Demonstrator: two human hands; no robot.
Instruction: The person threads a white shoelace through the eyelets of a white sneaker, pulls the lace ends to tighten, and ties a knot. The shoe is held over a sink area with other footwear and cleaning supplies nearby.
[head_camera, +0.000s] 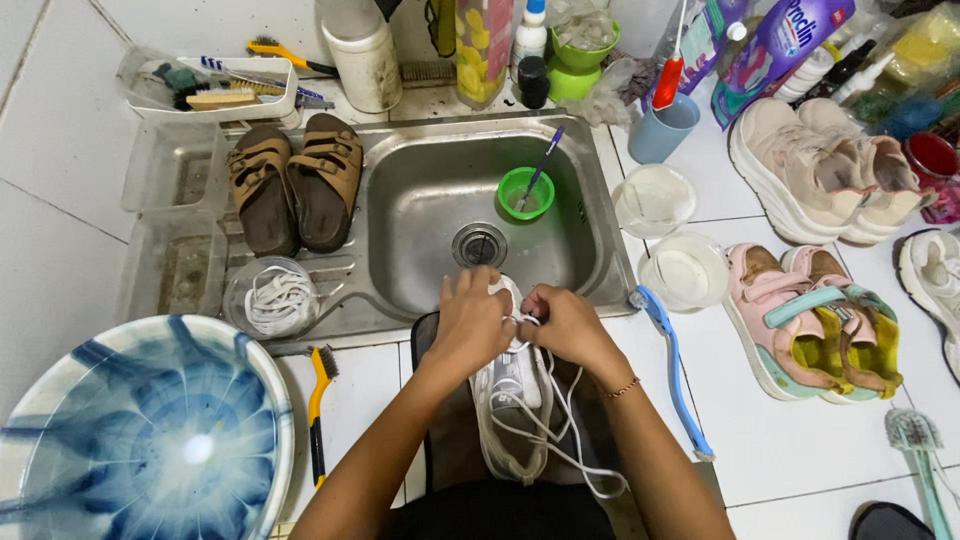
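sink basin (420, 200) open, green cup (525, 193) inside

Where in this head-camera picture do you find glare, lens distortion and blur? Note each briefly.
Head view: a bright glare spot sits inside the blue-and-white basin; softer sheen lies on the steel sink; the wide lens bows tile lines and stretches the edges; the left hand and right hand on the white sneaker look sharp, with no evident motion blur.

white tiled floor (60, 140) | steel sink (420, 190) | bright even light
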